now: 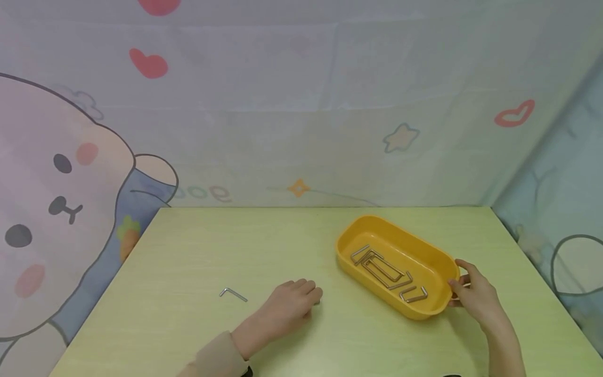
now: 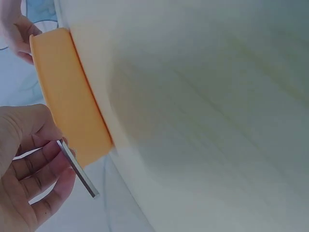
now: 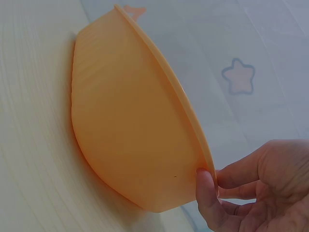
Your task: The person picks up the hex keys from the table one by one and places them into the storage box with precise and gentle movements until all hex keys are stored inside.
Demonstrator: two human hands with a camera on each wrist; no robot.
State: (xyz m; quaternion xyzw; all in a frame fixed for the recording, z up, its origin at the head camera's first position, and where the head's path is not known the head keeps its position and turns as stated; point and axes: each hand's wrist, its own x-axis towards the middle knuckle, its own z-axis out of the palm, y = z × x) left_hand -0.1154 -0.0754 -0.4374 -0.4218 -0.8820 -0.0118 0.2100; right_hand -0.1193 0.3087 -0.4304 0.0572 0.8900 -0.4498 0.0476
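Observation:
In the head view, my left hand (image 1: pixel 293 306) is over the table, left of a yellow plastic tray (image 1: pixel 424 269). Its thumb and fingers pinch a silver hex key (image 2: pixel 78 171), whose straight shank sticks out past the fingertips in the left wrist view. My right hand (image 1: pixel 479 294) holds the tray's right end, thumb and fingers on either side of the rim (image 3: pixel 188 108). Several L-shaped hex keys (image 1: pixel 417 300) lie on the tray floor, some overlapping. Another hex key (image 1: pixel 237 295) rests on the table, left of my left hand.
The pale green table (image 1: pixel 198 246) ends at the back against a hanging cloth (image 1: pixel 264 131) printed with hearts and stars. A large cartoon animal (image 1: pixel 61 183) is printed on the cloth at the left. More cloth (image 1: pixel 570 209) hangs along the right side.

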